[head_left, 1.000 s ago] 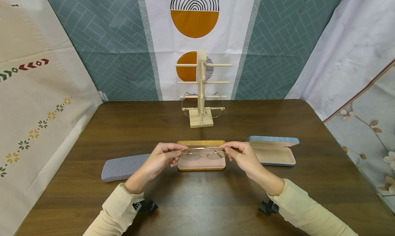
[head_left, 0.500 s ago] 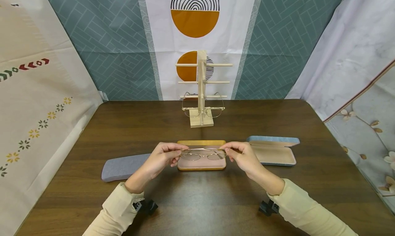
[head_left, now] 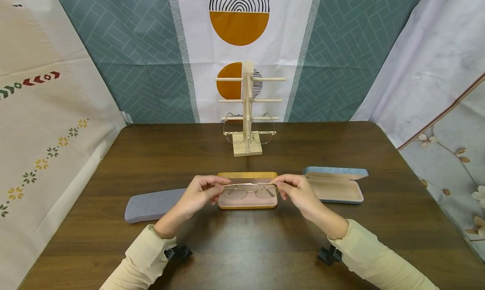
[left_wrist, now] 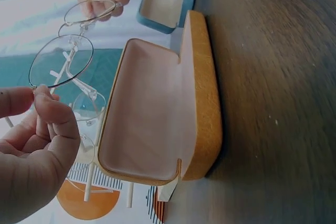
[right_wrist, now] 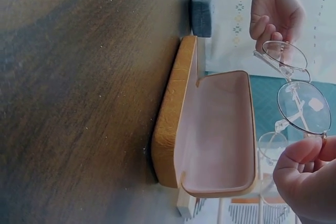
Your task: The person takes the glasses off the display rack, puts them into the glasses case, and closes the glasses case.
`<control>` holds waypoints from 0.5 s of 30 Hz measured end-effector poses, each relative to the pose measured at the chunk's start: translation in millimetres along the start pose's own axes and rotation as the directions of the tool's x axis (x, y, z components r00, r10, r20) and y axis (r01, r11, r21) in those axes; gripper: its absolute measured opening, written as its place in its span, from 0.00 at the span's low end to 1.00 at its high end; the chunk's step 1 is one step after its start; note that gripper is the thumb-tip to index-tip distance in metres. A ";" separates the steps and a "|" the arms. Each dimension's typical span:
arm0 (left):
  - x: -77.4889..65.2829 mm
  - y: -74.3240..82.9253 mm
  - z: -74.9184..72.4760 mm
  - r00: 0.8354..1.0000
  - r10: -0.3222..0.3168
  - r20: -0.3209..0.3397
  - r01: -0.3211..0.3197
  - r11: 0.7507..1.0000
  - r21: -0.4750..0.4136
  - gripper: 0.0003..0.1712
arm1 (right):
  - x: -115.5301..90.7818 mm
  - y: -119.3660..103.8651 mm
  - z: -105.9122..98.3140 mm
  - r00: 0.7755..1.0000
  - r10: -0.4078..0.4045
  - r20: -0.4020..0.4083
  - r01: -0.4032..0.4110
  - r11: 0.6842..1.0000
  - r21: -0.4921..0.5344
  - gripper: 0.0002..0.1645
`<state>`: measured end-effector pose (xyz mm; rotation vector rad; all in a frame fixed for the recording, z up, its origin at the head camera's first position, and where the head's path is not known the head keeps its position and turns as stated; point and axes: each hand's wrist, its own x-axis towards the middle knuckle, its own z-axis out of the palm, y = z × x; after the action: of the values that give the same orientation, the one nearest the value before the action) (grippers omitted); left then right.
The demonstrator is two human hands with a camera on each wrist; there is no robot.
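Observation:
A pair of thin gold-rimmed round glasses (head_left: 248,192) hangs just above an open tan case with a pink lining (head_left: 248,201). My left hand (head_left: 198,194) pinches the left end of the frame, and my right hand (head_left: 297,191) pinches the right end. From the left wrist view the glasses (left_wrist: 71,51) float beside the open case (left_wrist: 157,114), with thumb and forefinger (left_wrist: 50,103) on the hinge. The right wrist view shows the glasses (right_wrist: 296,87) over the case's lining (right_wrist: 215,129).
A shut grey case (head_left: 151,205) lies left of the tan one, an open blue case (head_left: 335,189) right of it. A wooden rack (head_left: 247,109) at the table's far side carries another pair of glasses (head_left: 248,135). Fabric backdrops stand on three sides.
The glasses have sunk very slightly toward the open tan case; both hands keep the same hold.

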<state>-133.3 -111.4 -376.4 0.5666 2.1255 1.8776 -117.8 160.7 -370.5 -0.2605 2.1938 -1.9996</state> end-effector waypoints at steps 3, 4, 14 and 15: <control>-0.4 -2.3 -1.1 1.000 0.023 0.006 -0.023 1.000 0.018 0.13 | 0.5 0.4 0.1 1.000 0.025 -0.003 -0.024 0.999 0.035 0.12; -0.6 -3.0 -1.5 0.999 0.031 0.010 -0.031 0.999 0.024 0.13 | 0.7 0.5 0.1 0.999 0.034 -0.004 -0.034 0.998 0.046 0.12; -1.7 -7.1 -3.3 0.988 0.150 0.045 -0.154 0.982 0.111 0.11 | 1.2 1.0 -1.4 0.998 0.068 0.011 -0.069 0.993 0.095 0.13; -1.7 -7.4 -3.2 0.986 0.160 0.046 -0.164 0.980 0.115 0.11 | 1.3 1.2 -1.5 0.998 0.069 0.011 -0.070 0.993 0.097 0.13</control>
<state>-134.1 -115.7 -383.3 0.8161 2.2389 1.8146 -119.4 162.0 -371.5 -0.1772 2.0635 -2.0570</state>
